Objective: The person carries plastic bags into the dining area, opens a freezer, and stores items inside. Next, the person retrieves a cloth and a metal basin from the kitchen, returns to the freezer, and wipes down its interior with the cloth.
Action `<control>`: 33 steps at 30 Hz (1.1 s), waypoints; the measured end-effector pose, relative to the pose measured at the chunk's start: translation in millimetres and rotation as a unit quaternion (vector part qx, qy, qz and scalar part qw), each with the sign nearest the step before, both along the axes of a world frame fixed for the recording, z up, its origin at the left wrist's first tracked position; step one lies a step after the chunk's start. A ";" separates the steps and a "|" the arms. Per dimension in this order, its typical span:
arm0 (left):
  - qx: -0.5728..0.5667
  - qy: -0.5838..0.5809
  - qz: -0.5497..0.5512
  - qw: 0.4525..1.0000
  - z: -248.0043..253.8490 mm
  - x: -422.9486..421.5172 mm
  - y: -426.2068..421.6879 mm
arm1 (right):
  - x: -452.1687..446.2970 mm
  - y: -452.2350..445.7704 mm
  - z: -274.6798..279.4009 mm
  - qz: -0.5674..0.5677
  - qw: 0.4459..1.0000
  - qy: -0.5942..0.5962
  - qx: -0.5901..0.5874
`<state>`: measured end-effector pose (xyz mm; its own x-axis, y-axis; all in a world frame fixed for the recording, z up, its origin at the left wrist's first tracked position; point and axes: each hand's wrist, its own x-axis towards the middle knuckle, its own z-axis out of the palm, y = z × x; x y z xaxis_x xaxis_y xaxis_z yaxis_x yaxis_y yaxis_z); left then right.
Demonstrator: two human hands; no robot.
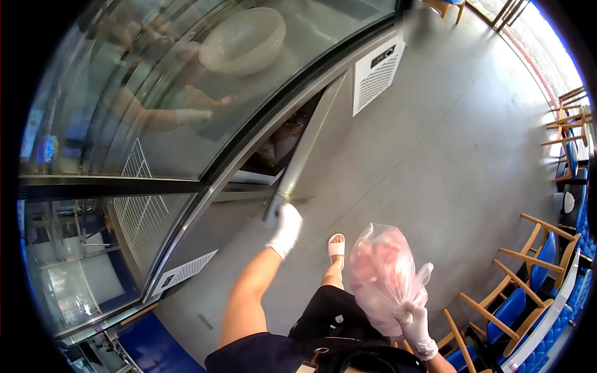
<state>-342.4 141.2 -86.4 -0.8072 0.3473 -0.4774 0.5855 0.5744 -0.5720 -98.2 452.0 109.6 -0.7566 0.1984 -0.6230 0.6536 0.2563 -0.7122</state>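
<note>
My left hand [287, 230], in a white glove, is closed on the edge of a partly open grey cabinet door [305, 152] below a glass display case. Behind that door, bagged items [283, 140] show in the dark gap. At the lower right, my right hand [415, 323], also gloved in white, is wrapped round the gathered neck of a clear plastic bag [385, 267]. The bag is full of pink, lumpy contents that I cannot identify and hangs above the floor beside my leg.
The glass display case [155, 93] fills the upper left, with a white wire rack [140, 211] behind the glass. Wooden chairs with blue seats [510, 311] stand along the right. Grey floor [435, 155] lies between.
</note>
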 end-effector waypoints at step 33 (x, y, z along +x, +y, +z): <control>0.440 -0.471 0.381 0.664 -11.7 196.1 97.5 | -40.5 73.9 -55.6 -0.114 0.992 0.055 0.027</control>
